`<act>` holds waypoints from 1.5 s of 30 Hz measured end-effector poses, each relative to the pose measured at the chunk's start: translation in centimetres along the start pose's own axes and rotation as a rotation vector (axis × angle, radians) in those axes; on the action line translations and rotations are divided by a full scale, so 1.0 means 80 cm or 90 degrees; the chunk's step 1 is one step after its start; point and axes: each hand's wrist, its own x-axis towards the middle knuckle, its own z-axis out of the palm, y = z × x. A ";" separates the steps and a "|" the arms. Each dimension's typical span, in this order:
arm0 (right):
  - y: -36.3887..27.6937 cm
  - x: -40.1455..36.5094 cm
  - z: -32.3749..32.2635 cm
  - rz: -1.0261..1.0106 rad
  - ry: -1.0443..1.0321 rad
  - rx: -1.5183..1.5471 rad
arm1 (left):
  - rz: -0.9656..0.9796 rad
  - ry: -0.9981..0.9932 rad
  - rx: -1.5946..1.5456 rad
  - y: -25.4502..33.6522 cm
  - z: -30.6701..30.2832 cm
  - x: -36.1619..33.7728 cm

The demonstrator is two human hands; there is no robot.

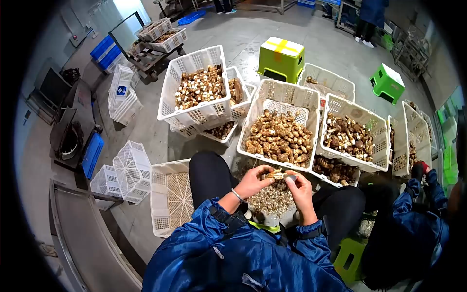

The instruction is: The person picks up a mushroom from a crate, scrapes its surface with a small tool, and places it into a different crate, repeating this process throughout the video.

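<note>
Between my two hands, above a heap of pale trimmings [272, 200] on the floor, is a small light-brown mushroom [277, 175]. My left hand [254, 182] pinches it from the left side. My right hand [300, 189] is closed on a small blade [291, 178], which is partly hidden by the fingers and meets the mushroom's right end. Just beyond my hands stands a white crate [245, 141] holding many brown mushrooms [279, 138].
White crates of mushrooms stand at the left [165, 104] and right [357, 109]. A white crate [160, 214] lies beside my left leg. A co-worker [413, 219] sits at the right. Green stools [280, 59] and a metal table [90, 233] are around.
</note>
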 end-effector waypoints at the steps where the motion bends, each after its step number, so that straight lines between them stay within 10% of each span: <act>1: -0.006 0.000 -0.001 0.003 -0.003 -0.017 | -0.003 -0.006 0.005 0.001 -0.002 0.000; 24: 0.027 0.017 -0.003 -0.027 0.058 0.032 | -0.227 0.082 -0.326 -0.005 0.027 0.011; 28: 0.023 0.017 0.002 -0.074 0.076 -0.026 | -0.137 0.091 -0.122 -0.002 0.032 0.013; 30: 0.019 0.016 0.004 -0.100 0.069 -0.063 | 0.113 0.154 0.311 0.003 0.033 0.008; 35: 0.019 0.020 0.001 -0.021 0.084 0.063 | 0.214 0.206 0.416 0.012 0.039 0.004; 42: 0.021 0.018 -0.003 -0.072 0.081 -0.065 | -0.094 0.146 -0.009 0.000 0.036 0.014; 45: 0.023 0.019 0.003 -0.135 0.110 -0.100 | -0.001 0.202 0.284 0.016 0.040 0.003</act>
